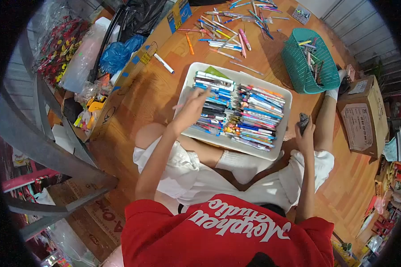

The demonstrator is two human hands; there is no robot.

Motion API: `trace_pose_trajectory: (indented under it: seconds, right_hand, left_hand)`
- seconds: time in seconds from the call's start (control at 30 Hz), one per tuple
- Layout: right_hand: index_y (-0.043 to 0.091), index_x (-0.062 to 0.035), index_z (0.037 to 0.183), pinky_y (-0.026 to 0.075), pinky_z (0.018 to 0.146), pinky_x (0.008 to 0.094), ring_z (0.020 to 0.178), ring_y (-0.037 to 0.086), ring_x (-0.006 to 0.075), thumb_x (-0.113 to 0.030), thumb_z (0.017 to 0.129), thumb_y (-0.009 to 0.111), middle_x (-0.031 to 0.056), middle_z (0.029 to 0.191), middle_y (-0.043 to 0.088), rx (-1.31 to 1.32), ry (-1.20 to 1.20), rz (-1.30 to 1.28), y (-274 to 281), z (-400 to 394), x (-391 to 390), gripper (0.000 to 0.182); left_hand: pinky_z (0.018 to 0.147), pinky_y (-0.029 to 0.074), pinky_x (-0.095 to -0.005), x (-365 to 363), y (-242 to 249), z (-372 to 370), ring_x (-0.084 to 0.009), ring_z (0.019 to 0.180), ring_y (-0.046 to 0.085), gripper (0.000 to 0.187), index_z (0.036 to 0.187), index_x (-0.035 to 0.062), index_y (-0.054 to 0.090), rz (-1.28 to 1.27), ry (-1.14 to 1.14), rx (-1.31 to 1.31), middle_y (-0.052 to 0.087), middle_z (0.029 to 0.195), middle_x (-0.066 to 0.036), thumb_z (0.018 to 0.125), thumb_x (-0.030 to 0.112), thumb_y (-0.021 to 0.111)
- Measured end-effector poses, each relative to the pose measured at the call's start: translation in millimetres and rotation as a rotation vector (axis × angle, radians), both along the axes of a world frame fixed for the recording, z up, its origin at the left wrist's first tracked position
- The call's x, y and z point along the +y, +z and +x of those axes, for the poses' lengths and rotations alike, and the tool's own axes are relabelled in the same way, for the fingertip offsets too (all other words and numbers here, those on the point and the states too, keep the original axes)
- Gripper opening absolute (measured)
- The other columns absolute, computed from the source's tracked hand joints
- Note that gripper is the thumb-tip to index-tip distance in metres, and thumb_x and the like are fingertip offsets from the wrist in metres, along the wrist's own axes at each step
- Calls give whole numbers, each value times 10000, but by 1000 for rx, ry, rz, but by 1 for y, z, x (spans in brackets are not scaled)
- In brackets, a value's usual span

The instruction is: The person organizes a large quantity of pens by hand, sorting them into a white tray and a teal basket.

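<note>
A white tray lies before my crossed legs, holding two columns of pens and markers. My left hand is over the tray's left column, fingers reaching toward the blue pens; nothing is plainly in it. White-capped markers lie at the top of that column, with black pens lower down. A green piece shows at the tray's far edge. The right column holds many mixed pens. Right of the tray, my right hand is closed around a dark grey crumpled cloth.
Loose pens are scattered on the wooden floor beyond the tray. A teal basket with some pens stands at the back right, near a cardboard box. To the left are an open carton and a grey metal frame.
</note>
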State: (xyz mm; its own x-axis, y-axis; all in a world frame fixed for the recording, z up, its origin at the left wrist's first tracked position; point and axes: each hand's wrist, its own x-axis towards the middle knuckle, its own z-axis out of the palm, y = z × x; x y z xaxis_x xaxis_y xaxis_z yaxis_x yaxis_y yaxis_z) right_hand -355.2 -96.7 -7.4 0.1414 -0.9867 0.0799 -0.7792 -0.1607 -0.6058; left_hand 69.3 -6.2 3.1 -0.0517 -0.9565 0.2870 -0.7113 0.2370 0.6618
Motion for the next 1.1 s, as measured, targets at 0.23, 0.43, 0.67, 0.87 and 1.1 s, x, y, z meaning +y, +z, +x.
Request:
trace_pose_trajectory:
  seconds: [0.23, 0.43, 0.67, 0.87, 1.1]
  right_hand:
    - [312, 14, 1373, 343, 994, 436, 1168, 389, 454, -145, 780, 675, 313, 1226, 392, 155, 5, -225, -67, -20, -45, 713]
    - [536, -3, 1143, 361, 963, 434, 1139, 452, 365, -76, 813, 619, 199, 1178, 494, -41, -23, -367, 7, 51, -55, 348]
    - [651, -6, 875, 459, 810, 403, 934, 579, 340, -73, 739, 654, 180, 949, 616, 6, 412, -261, -5, 190, -147, 151]
    - [691, -18, 826, 507, 649, 409, 708, 638, 342, -127, 691, 686, 187, 757, 651, 347, 523, 89, -59, 238, -211, 173]
    - [669, 14, 847, 506, 687, 363, 741, 651, 282, -40, 734, 654, 170, 806, 657, -78, 501, -150, -15, 219, -183, 126]
  left_hand:
    - [848, 427, -357, -28, -4, -11, -276, 971, 530, 446, 1199, 49, 568, 183, -124, -232, 503, 1022, -115, 790, -102, 476]
    - [880, 411, -376, -43, -37, -9, -289, 994, 497, 476, 1187, 2, 568, 84, -162, -169, 497, 1008, -130, 734, -118, 486]
    - [851, 424, -355, -47, -41, -5, -292, 971, 532, 260, 1067, 6, 618, 170, -201, 52, 529, 999, -134, 813, -28, 570]
    - [818, 426, -382, -48, -43, 0, -300, 916, 530, 259, 1007, -20, 619, 162, -198, 148, 521, 911, -129, 759, -69, 565]
    - [876, 436, -332, -54, -16, 13, -275, 990, 550, 244, 1038, 23, 626, 74, -36, 237, 556, 1008, -107, 794, 33, 638]
